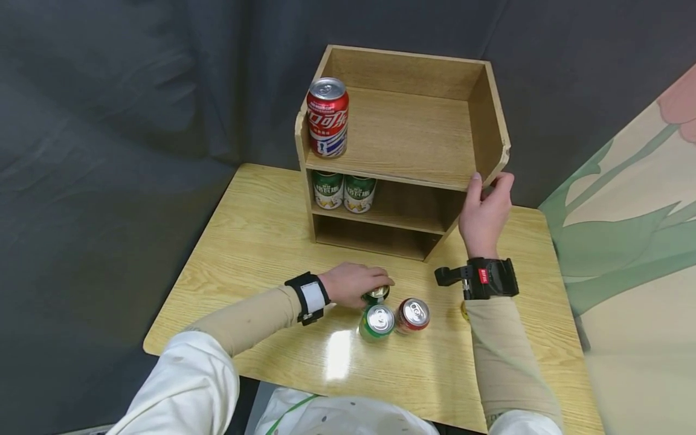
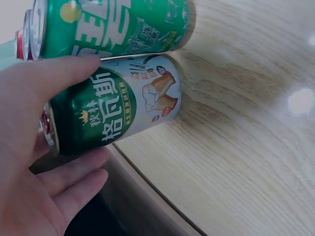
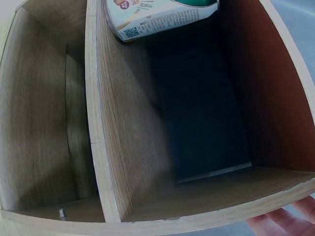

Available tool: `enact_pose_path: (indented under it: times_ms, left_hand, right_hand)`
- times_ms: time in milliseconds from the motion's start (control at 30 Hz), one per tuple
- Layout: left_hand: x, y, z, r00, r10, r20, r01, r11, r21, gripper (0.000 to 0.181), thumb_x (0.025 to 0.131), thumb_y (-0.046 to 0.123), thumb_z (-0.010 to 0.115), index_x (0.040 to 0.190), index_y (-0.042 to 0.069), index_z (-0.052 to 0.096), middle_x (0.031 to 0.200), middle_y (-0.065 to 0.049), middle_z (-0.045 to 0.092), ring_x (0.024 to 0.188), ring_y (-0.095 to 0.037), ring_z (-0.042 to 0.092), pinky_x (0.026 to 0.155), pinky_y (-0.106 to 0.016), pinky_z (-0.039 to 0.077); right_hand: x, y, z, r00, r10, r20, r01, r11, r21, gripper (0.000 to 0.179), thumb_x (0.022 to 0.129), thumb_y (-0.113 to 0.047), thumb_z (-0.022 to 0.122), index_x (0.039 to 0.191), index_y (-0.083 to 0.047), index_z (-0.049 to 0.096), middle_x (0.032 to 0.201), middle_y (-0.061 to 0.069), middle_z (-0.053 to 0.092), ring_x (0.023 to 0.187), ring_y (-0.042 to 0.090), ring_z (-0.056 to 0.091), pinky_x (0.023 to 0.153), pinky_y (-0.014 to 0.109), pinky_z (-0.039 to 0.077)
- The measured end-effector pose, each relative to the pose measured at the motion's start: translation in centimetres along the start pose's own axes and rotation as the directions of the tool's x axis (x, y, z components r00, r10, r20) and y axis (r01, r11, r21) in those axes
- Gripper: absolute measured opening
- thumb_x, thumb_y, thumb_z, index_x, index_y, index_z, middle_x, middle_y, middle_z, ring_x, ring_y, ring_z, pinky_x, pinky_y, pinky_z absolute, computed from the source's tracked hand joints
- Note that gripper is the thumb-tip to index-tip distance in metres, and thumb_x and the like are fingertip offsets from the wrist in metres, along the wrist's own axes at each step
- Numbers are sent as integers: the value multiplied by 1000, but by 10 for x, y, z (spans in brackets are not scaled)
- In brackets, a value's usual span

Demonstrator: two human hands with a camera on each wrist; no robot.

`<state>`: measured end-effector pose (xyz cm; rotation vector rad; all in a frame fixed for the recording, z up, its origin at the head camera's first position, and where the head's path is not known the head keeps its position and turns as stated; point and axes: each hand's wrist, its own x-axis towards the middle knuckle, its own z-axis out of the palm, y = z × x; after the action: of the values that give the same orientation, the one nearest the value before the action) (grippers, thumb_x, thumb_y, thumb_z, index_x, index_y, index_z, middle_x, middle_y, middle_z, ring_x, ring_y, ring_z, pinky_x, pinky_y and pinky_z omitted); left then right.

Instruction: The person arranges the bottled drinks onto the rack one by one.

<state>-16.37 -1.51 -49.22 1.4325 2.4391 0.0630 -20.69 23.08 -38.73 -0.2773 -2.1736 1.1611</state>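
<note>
My left hand holds a dark green-and-white drink can that stands on the table, thumb on one side and fingers on the other in the left wrist view. Right beside it is a brighter green can, and a red can stands just to the right. My right hand grips the front right edge of a wooden shelf unit, thumb at the top board and fingers outside the side panel.
On the shelf's top board, at the left, stands a red cola can. Two green-and-white cans sit side by side on the middle level's left. A small yellow object shows partly behind my right forearm. Dark curtain hangs behind the table.
</note>
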Motion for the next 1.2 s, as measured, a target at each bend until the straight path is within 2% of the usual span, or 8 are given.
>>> enact_pose_path:
  times_ms: [200,400,500,633,733,1033,1100,1200]
  left_hand:
    - [9,-2,8,1000,8,-8,-8,1000,-21,71,87,22,81,150,19,48,146,0,50,117,-17,60,94,-31,50]
    - [14,-3,14,1000,14,5,-14,999,-52,73,87,24,84,151,20,47,145,-1,50,120,-17,58,96,-31,49]
    - [15,-3,15,1000,19,1,-18,997,-70,73,88,23,84,150,18,47,143,-2,50,118,-17,59,95,-29,49]
    - [14,-1,15,1000,8,-8,-9,995,-101,71,88,22,83,149,18,48,141,-2,50,113,-16,60,93,-28,50]
    - [14,0,15,1000,-4,-10,3,994,-113,70,88,21,83,148,19,48,140,-2,50,112,-16,60,92,-28,50]
    - [14,-1,17,1000,-21,-13,19,993,-118,69,89,23,82,149,21,47,138,-1,50,112,-17,60,93,-29,49]
    - [14,-3,16,1000,-26,-9,25,989,-146,71,89,21,82,150,20,46,138,-2,50,114,-18,59,95,-29,48]
    - [13,-8,12,998,-59,-3,57,969,-241,74,88,18,83,150,13,42,139,-5,51,113,-18,60,95,-28,48]
  right_hand:
    - [-1,-2,-1,1000,22,13,-22,1000,1,43,107,-40,48,124,-1,49,121,10,64,80,16,52,64,27,36]
    - [-1,0,-2,1000,11,0,-11,1000,8,40,107,-39,48,121,-1,49,109,11,62,76,20,50,63,28,34]
    - [0,0,-3,1000,20,5,-20,1000,1,41,107,-39,48,122,-1,49,112,11,62,76,20,50,62,28,34]
    - [0,-2,-3,999,33,16,-33,999,6,43,107,-41,48,125,-1,49,127,9,63,85,15,55,65,28,37]
    - [1,-2,-3,999,39,17,-39,999,9,43,106,-41,48,125,-2,49,130,7,63,89,15,57,65,27,38]
    - [1,-2,-2,1000,23,11,-23,1000,6,43,107,-40,48,124,-1,49,125,9,64,83,15,55,64,27,37]
    - [2,-2,-2,1000,24,16,-24,1000,6,43,107,-41,48,124,-2,49,125,9,64,82,16,54,64,27,37]
    - [2,-1,-1,1000,22,20,-22,1000,4,43,107,-41,48,123,-2,49,121,11,64,80,19,52,63,28,36]
